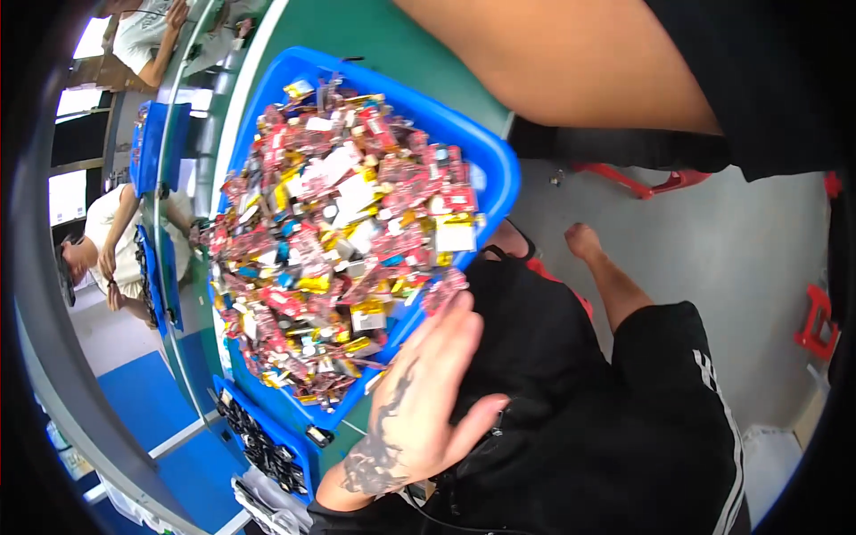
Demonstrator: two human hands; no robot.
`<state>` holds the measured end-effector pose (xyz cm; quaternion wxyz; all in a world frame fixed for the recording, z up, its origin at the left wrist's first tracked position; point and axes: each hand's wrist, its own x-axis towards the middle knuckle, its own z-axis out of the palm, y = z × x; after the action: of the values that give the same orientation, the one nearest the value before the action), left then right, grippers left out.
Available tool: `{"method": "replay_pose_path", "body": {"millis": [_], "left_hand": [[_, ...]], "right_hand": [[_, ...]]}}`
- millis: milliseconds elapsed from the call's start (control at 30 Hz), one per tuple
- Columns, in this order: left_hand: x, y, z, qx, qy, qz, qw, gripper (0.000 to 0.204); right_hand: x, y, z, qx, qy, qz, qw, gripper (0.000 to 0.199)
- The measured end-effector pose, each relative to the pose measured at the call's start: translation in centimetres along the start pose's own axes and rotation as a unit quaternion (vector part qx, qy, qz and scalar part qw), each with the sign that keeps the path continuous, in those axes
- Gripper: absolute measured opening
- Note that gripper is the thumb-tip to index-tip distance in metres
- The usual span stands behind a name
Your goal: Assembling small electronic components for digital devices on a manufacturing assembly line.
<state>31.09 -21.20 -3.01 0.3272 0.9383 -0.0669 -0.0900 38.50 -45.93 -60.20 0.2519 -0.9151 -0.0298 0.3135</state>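
Observation:
A blue plastic bin [501,178] sits on the green table, heaped with small mixed parts [348,205]. These are pink-red, yellow and white, some like flat wrapped cells with thin strips. My left hand [419,401], tattooed along its back, reaches over the bin's near rim. Its fingers stretch forward and its thumb stands apart. At the fingertips, over the rim, is a pinkish piece [446,290]; whether they grip it cannot be made out. A large bare arm [571,62], apparently my right, crosses the top; its hand lies outside the picture.
A smaller blue tray [276,450] of black parts stands beside the bin, with a small black piece [319,436] between them. Two other people work across the glass-edged bench at left. Red plastic stools [816,323] stand on the grey floor [704,241].

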Motion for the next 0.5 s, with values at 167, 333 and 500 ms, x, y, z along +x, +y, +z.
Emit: {"method": "replay_pose_path", "body": {"millis": [167,333,500], "left_hand": [[-0.7,-1.2,0.4,0.087,0.070,0.110,0.988,0.036],[-1.2,-3.2,1.1,0.205,0.173,0.149,0.952,0.033],[-0.7,-3.1,1.5,0.302,0.188,0.141,0.924,0.027]], "right_hand": [[-5.4,-2.5,0.2,0.087,0.018,0.073,0.993,0.030],[-6.6,-2.3,0.4,0.022,-0.036,0.043,0.998,0.030],[-2.0,-2.6,1.3,-0.017,0.008,0.001,1.000,0.028]]}}
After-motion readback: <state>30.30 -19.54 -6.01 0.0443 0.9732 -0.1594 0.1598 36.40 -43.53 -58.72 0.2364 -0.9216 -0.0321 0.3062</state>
